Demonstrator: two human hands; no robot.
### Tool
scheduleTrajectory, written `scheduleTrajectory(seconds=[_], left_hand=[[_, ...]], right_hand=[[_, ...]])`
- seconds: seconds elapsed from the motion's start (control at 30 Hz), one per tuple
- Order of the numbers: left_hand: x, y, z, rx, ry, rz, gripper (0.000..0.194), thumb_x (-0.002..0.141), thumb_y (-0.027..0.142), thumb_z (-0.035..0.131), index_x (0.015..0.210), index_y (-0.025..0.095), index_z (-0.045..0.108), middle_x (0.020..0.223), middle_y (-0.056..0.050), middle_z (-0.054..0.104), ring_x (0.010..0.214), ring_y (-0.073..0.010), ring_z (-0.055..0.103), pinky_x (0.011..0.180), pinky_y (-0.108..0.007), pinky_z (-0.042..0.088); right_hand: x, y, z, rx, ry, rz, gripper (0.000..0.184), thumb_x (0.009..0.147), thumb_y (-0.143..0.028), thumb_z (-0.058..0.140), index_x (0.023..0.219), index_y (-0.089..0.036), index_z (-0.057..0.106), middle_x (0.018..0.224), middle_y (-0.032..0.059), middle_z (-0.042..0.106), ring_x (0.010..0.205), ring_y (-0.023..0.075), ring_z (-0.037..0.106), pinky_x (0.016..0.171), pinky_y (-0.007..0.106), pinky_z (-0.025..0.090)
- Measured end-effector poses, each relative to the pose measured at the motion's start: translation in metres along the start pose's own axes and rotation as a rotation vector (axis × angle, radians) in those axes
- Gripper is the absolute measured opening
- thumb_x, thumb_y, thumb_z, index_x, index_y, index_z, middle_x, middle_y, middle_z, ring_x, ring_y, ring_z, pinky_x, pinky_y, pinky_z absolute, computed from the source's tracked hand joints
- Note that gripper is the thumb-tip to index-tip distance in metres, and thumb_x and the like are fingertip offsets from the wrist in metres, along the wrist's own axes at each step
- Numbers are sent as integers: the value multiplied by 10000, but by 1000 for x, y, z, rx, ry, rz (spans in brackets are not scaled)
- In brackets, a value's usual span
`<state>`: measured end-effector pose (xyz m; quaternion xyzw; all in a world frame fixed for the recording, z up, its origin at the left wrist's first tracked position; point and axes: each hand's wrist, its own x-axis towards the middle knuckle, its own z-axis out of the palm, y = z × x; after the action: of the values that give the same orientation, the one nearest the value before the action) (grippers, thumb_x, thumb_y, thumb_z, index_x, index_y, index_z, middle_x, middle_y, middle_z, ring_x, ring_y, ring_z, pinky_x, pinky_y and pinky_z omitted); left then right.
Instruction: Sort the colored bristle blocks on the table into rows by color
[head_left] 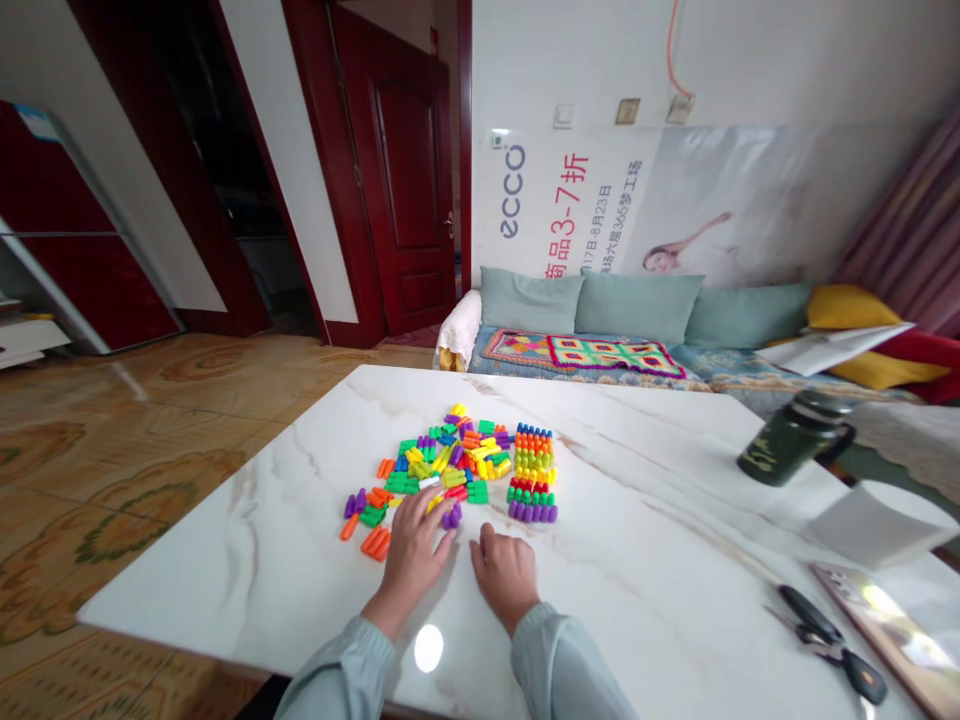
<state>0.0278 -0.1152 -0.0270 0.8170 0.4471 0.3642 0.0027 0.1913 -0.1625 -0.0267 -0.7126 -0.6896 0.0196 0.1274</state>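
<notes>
Banner (637, 200) reads "ecco", left hand (414, 530) has grip apart at coloured blocks (454, 478), and for right hand (506, 572) I cannot tell

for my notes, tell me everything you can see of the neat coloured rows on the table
The block of rows lies on the white, veined table, right of the loose pile; whether their edges touch is unclear. Its small, round-ended pieces look like shiny plastic, packed side by side in mostly single-colour bands: blue at the far end, then orange, yellow-green, yellow, red, green, and purple nearest. Nothing rests on it or holds it.
</notes>
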Motion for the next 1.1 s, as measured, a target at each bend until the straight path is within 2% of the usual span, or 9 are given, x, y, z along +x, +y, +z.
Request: scheduleTrajectory(seconds=[0.13,0.27,0.43,0.7,1.1], left_hand=[[4,-16,16,134,-69,-56,623,761,349,699,1352,254,527,1441,-109,477,1344,-369,397,1094,-577,329],[1,-19,28,179,-89,-61,503,805,378,657,1291,269,587,1465,-87,460,1379,-363,354,1101,-558,323],[1,-17,26,213,-96,-56,451,863,378,584,1294,247,584,1481,-92,443,1389,-340,344,1117,-537,311],[1,-16,25,202,-96,-66,461,858,376,581,1303,255,575,1462,-89,467,1387,-333,353,1125,-532,302],[1,-16,25,233,-100,-63,454,862,366,575,1303,258,571,1466,-82,462,1398,-323,335,1130,-521,298]], right_hand=[[0,1,4,-9,28,-10,187,956,-308,466,902,-193,604,748,68,725,683,196,696,553,264,320],[0,1,5,-12,35,-10,164,951,-291,475,901,-196,598,745,62,725,673,191,694,550,265,315],[-1,0,4,-25,25,1,162,953,-292,473,905,-199,597,758,62,728,691,196,695,552,268,304],[0,0,4,-24,19,7,156,958,-290,469,911,-203,589,766,54,733,692,190,696,543,261,268],[0,2,7,-43,31,9,126,957,-296,485,897,-215,562,757,40,730,676,187,692,558,249,291]])
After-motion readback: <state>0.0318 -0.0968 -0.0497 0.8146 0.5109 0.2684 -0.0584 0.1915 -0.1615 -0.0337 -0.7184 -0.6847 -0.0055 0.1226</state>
